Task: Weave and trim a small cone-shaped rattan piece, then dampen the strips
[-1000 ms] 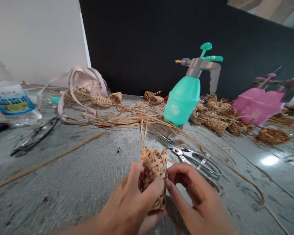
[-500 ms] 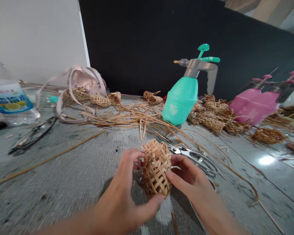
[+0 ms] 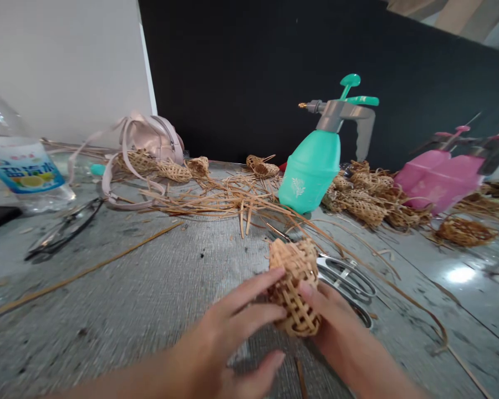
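A small woven bamboo basket (image 3: 295,263) stands slightly tilted just above the table in front of me, its weave open toward the bottom. My right hand (image 3: 344,327) grips it from the right, with the thumb across the front and the other fingers hidden behind. On the left side, my left hand (image 3: 228,327) has its fingers spread, and its fingertips touch the weave while the thumb is apart from it. Behind my right hand lies a pair of scissors (image 3: 351,277), partly covered by the basket and the hand.
A teal spray bottle (image 3: 310,172) stands behind loose bamboo strips (image 3: 216,197). Several woven pieces (image 3: 366,205) and pink spray bottles (image 3: 441,177) are at right. Leftward are a pale bag (image 3: 149,138), a drink bottle (image 3: 29,172), glasses (image 3: 66,227) and a long strip (image 3: 87,269).
The basket has moved to the right, with my right hand now wrapped around its side and the thumb on its front. My left thumb has come away from the bottom and those fingers have spread.
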The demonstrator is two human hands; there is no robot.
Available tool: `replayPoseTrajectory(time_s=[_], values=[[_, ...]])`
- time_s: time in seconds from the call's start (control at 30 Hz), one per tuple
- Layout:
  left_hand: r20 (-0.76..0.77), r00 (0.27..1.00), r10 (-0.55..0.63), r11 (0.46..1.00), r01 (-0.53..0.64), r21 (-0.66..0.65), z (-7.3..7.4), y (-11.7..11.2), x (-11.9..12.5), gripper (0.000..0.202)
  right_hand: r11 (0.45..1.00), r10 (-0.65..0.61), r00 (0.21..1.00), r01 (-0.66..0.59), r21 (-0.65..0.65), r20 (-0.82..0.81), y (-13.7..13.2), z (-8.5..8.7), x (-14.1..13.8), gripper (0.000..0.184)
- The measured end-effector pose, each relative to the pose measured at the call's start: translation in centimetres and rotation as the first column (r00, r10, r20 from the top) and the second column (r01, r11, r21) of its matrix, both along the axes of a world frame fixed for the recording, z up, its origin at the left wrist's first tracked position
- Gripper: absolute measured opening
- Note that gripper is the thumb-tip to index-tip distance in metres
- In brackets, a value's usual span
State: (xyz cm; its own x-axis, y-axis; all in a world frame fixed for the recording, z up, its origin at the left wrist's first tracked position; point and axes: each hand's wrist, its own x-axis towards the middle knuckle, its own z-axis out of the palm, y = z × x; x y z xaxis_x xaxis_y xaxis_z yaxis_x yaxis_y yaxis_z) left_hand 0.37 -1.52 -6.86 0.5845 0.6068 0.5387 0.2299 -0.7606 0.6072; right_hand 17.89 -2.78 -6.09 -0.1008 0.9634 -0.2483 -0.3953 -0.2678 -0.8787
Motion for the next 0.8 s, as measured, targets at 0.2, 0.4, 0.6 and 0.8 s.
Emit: replayPoseTrajectory(time_s=[0.2, 0.4, 0.6, 0.8], values=[[0.122, 0.993, -0.007, 0.995, -0.006, 0.102, 0.4, 0.4, -0.1, 0.031, 0.996, 0.024, 0.994, -0.033, -0.087, -0.107, -0.1, 0.1, 1.1, 0.039], [0.087, 0.996, 0.018, 1.0, -0.02, 0.023, 0.5, 0.5, 0.2, 0.027, 0.996, 0.004, 0.997, -0.01, -0.088, -0.074, 0.0, -0.3, 1.0, 0.042], [0.115, 0.993, 0.016, 0.986, 0.003, -0.164, 0.3, 0.7, 0.2, 0.057, 0.995, -0.095, 0.973, 0.086, 0.054, 0.208, -0.1, -1.0, -0.1, 0.054], [0.314, 0.95, -0.003, 0.822, 0.181, -0.541, -0.2, 1.2, 0.6, 0.089, 0.795, -0.06, 0.693, -0.402, 0.454, 0.718, -0.9, -1.7, -0.9, 0.07]])
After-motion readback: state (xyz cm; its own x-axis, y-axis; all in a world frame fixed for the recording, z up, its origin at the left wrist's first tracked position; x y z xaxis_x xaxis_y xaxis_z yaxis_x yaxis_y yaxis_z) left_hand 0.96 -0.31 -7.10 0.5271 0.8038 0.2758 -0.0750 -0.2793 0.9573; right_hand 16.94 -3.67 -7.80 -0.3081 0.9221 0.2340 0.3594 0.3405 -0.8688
